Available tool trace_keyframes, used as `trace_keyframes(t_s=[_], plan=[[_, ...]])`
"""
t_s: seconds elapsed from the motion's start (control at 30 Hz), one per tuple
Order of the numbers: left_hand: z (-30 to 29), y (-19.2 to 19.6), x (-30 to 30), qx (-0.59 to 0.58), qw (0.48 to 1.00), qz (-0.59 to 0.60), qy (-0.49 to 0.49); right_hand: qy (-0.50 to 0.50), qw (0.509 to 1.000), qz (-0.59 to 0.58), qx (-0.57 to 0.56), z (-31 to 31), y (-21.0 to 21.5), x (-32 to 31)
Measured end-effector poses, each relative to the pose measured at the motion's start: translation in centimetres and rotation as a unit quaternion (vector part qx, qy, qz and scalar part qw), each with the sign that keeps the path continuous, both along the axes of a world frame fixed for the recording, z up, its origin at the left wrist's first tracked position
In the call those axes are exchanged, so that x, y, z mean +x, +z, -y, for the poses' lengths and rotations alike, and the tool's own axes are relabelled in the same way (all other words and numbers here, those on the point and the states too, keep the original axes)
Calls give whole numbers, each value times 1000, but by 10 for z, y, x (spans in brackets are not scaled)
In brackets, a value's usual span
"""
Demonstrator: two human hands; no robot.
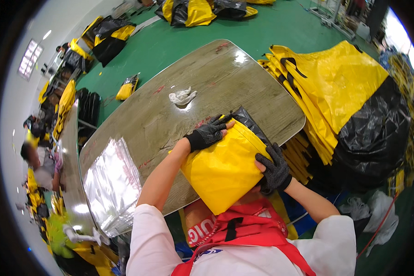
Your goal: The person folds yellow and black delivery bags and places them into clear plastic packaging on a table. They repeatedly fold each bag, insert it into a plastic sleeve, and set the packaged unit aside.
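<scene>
A folded yellow sheet of coated, tarp-like fabric (223, 163), with a black section (250, 123) along its far right edge, is in front of me at the table's near edge. Its lower corner hangs past the edge toward my red apron. My left hand (211, 134), in a black glove that leaves the fingertips bare, grips the far left edge of the fold. On the right side, my right hand (274, 168), gloved alike, is closed around the edge with the thumb on top. Some fingers of that hand are hidden under the fabric.
The wood-patterned table (152, 108) holds a stack of clear plastic bags (112, 184) at left and a crumpled white cloth (182, 96). A large pile of yellow-and-black fabric (336, 87) stands against its right side. Another person (43, 163) is at a far-left table.
</scene>
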State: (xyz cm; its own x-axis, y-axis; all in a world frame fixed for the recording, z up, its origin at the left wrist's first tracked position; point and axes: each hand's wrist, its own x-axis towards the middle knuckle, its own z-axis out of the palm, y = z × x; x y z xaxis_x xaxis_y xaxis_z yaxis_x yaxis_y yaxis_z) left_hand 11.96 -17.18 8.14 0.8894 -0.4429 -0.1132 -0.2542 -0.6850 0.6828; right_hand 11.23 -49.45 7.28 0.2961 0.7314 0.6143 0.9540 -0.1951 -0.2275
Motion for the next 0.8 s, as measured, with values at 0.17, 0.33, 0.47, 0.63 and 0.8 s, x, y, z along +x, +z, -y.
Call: trace_keyframes(t_s=[0.17, 0.33, 0.47, 0.63, 0.8], plan=[[19, 51, -75, -380, 861, -303, 149, 8, 980, -187, 72, 10, 24, 19], [71, -4, -108, -396, 810, 95, 421, 6, 772, -614, 168, 12, -24, 59], [69, -1, -76, -168, 811, 157, 539, -71, 621, -757, 190, -23, -11, 66], [-42, -8, -8, 88, 857, 107, 496, -31, 600, -783, 158, -27, 4, 73], [-169, -40, 17, 26, 823, 174, 540, 15, 590, -796, 136, -30, -5, 73]])
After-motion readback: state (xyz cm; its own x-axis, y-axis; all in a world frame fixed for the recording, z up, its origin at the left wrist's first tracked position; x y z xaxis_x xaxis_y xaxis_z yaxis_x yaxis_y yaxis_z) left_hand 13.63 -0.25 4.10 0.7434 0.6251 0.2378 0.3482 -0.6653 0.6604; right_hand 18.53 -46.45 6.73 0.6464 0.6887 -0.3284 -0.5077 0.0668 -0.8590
